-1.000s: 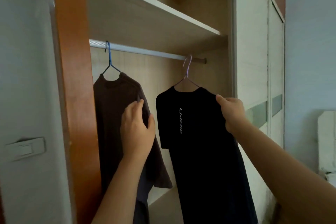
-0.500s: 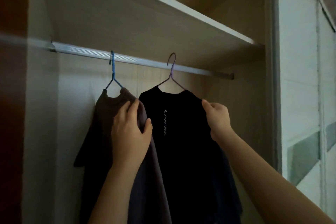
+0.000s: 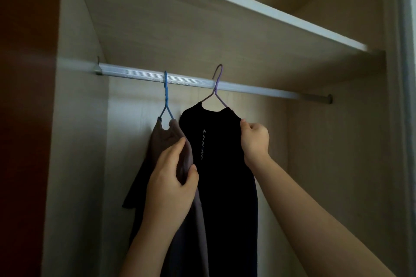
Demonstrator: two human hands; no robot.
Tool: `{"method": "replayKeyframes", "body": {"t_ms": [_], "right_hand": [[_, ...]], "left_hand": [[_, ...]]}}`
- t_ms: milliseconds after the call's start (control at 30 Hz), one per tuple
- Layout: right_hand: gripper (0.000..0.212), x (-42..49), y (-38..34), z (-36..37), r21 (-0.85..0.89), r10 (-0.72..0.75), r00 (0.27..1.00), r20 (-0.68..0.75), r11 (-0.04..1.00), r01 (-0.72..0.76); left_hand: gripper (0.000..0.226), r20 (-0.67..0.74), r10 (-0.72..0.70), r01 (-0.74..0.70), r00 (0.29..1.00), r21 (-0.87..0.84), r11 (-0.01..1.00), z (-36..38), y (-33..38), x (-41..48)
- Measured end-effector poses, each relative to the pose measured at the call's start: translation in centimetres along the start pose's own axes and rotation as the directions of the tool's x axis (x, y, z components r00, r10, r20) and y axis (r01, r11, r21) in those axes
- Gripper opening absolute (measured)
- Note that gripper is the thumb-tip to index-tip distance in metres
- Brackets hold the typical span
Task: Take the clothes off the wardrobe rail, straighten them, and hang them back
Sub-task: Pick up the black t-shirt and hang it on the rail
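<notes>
Two shirts hang from the silver wardrobe rail (image 3: 258, 90). The brown shirt (image 3: 157, 141) is on a blue hanger (image 3: 166, 94) at the left. The black shirt (image 3: 225, 164), with pale lettering down its chest, is on a purple hanger (image 3: 216, 87) just to its right. My left hand (image 3: 171, 177) pinches the brown shirt's right shoulder and sleeve. My right hand (image 3: 255, 139) is closed on the black shirt's right shoulder. The two shirts touch each other.
A wooden shelf (image 3: 247, 7) runs right above the rail. A dark red-brown wardrobe frame (image 3: 27, 119) bounds the left side and a pale panel (image 3: 400, 119) the right. The rail is bare to the right of the purple hanger.
The view has closed in on the wardrobe and tilted up. The black shirt has slid left along the rail until it touches the brown one. Both hands kept their hold.
</notes>
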State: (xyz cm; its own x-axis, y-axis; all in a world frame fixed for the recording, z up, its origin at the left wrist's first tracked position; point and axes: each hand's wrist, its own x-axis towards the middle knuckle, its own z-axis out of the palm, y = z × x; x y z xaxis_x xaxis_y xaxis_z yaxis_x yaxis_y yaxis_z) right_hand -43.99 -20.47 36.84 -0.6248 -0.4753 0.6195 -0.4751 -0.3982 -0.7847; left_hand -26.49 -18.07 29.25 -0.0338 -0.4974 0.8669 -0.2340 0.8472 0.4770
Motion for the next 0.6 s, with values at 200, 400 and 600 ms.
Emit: {"method": "replayKeyframes", "body": {"t_ms": [200,400,600], "right_hand": [[0.046,-0.4,0.7,0.8,-0.111,0.019,1.000,0.010,0.994,-0.018],[0.040,-0.9,2.6,-0.2,-0.161,-0.001,0.999,0.036,0.987,0.007],[0.020,-3.3,4.2,-3.1,-0.163,-0.188,0.980,0.056,0.967,0.195]], "left_hand": [[0.056,-0.025,0.024,-0.024,0.999,0.016,1.000,0.1,-0.2,-0.4],[0.058,-0.016,0.055,-0.054,0.998,0.052,0.997,0.4,0.1,-1.0],[0.063,0.020,0.110,-0.112,0.994,0.169,0.979,0.9,0.3,-2.8]]}}
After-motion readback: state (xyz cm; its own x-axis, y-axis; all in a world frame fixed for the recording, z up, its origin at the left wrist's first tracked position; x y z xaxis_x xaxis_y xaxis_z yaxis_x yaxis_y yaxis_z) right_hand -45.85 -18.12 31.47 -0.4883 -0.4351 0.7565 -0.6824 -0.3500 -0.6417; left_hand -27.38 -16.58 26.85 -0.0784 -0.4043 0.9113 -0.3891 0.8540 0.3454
